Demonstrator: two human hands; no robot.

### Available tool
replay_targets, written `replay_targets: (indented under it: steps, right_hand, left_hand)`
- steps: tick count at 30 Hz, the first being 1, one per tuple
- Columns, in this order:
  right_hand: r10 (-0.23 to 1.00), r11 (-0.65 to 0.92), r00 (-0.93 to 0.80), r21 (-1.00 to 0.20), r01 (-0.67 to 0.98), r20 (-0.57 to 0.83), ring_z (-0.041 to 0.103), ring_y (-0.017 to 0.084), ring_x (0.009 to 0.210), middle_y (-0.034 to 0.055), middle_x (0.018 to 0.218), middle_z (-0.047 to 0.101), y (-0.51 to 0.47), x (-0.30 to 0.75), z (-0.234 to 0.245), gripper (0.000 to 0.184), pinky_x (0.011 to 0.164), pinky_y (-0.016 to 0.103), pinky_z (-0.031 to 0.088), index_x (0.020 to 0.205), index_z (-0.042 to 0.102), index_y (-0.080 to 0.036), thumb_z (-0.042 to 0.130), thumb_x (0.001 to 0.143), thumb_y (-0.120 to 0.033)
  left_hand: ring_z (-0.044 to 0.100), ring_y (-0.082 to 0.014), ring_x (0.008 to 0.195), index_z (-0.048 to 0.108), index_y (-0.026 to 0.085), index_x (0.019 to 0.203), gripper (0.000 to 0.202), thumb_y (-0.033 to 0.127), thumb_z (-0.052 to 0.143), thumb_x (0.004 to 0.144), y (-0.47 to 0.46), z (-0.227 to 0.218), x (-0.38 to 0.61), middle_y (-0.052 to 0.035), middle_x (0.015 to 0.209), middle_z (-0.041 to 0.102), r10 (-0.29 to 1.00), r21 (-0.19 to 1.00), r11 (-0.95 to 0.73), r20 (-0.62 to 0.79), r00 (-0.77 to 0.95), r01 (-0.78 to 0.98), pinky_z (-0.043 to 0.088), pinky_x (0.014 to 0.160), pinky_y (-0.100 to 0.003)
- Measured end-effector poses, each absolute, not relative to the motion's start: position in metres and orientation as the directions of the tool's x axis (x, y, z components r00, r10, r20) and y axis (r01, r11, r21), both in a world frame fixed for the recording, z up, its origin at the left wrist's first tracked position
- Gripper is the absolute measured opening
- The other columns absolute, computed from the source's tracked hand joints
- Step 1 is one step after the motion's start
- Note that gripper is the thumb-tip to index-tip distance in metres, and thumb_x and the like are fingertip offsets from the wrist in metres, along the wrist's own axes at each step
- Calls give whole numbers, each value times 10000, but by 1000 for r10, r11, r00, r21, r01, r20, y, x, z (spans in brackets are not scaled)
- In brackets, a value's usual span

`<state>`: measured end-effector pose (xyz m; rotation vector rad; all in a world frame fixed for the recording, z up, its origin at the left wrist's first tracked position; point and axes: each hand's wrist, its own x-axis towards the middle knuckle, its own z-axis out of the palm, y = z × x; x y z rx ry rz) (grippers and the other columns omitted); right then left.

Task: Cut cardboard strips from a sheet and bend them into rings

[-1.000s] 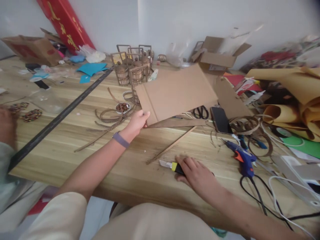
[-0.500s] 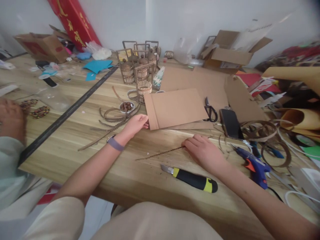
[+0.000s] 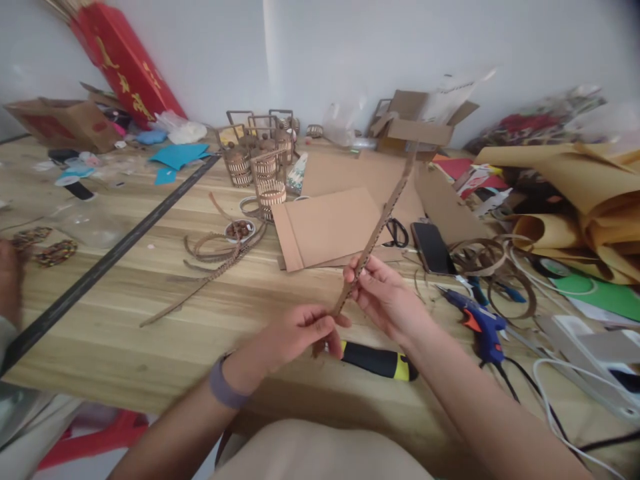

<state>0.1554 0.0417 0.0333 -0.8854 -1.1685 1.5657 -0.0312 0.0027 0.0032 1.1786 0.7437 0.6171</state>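
Both my hands hold a long thin corrugated cardboard strip (image 3: 386, 208) that slants up and away over the table. My left hand (image 3: 295, 331) pinches its near end. A little higher up the strip, my right hand (image 3: 383, 293) grips it with closed fingers. Just below my hands a black and yellow utility knife (image 3: 377, 360) lies flat on the wooden table (image 3: 125, 333). Behind the strip lies a flat cardboard sheet (image 3: 325, 227).
Scissors (image 3: 397, 232) and a phone (image 3: 431, 248) lie right of the sheet, a blue glue gun (image 3: 477, 323) with cable further right. Cardboard lanterns (image 3: 257, 160), loose strips (image 3: 210, 257), a long black ruler (image 3: 107, 257) and an open box (image 3: 417, 127) surround them. Another person's hand (image 3: 7, 280) is at far left.
My right hand let go of the knife, took the strip off the table and lifted it. My left hand left the cardboard sheet and came to the strip's near end.
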Motion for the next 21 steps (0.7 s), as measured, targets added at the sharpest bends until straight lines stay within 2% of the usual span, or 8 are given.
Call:
replay_targets:
  steps: [2, 5, 7, 9, 13, 16, 19, 21]
  right_hand:
    - [964, -96, -264, -974, -205, -40, 583, 156, 736, 26, 898, 651, 37, 162, 23, 307, 689, 315, 498, 979, 596, -251, 695, 823, -495]
    - [973, 91, -228, -967, 240, 35, 619, 213, 870, 89, 1070, 675, 18, 177, 5, 316, 822, 414, 512, 1130, 607, -244, 599, 897, -458]
    - [934, 294, -343, -764, 574, 101, 603, 276, 1012, 109, 1099, 677, -2, 186, -8, 342, 904, 472, 487, 1153, 639, -235, 682, 848, -384]
    - [891, 413, -449, -539, 734, 71, 597, 306, 1060, 110, 1134, 676, -20, 192, -20, 381, 884, 473, 496, 1186, 651, -239, 732, 822, -319]
    - [872, 485, -484, -243, 840, 66, 647, 284, 935, 89, 1009, 700, -29, 200, -39, 249, 788, 427, 508, 1118, 665, -216, 686, 876, -266]
    - [912, 397, -378, -110, 911, 159, 654, 300, 876, 112, 953, 699, -14, 208, -44, 208, 748, 434, 489, 1064, 671, -175, 648, 902, -303]
    - [937, 282, -231, -179, 942, 260, 641, 329, 918, 152, 1003, 695, 3, 207, -39, 224, 769, 463, 470, 1058, 677, -158, 591, 926, -317]
    - [956, 271, -182, -450, 851, 231, 643, 287, 873, 133, 964, 696, 9, 195, -32, 262, 744, 423, 479, 1079, 675, -167, 570, 934, -358]
  left_hand:
    - [496, -110, 511, 661, 152, 900, 530, 673, 661, 807, 0, 0, -28, -8, 596, 646, 755, 929, 358, -227, 615, -96, 370, 523, -241]
    - [469, -94, 488, 616, 162, 848, 455, 610, 692, 813, 0, -3, -28, 12, 562, 618, 828, 892, 413, -284, 483, -184, 305, 491, -215]
    - [464, -87, 492, 607, 161, 849, 382, 533, 692, 846, 3, -4, -29, 20, 548, 597, 848, 829, 461, -307, 431, -316, 294, 488, -198]
    - [399, -79, 456, 585, 166, 819, 294, 441, 655, 895, 6, -4, -29, 49, 489, 509, 833, 733, 519, -320, 451, -439, 286, 472, -187]
    - [76, -79, 384, 489, 197, 729, 303, 336, 495, 998, 12, -2, -29, 116, 410, 231, 711, 465, 698, -357, 606, -545, 157, 377, -181]
    - [-40, -79, 405, 442, 206, 692, 385, 405, 463, 1021, 13, -4, -30, 126, 406, 163, 630, 305, 776, -347, 695, -552, 69, 351, -179]
    - [-52, -67, 403, 420, 208, 689, 409, 463, 559, 977, 12, -12, -30, 133, 408, 165, 602, 271, 798, -311, 735, -539, 35, 347, -172]
    - [-41, -57, 396, 404, 208, 687, 427, 460, 658, 919, 11, -18, -28, 138, 407, 189, 588, 273, 807, -289, 755, -524, 32, 344, -167]
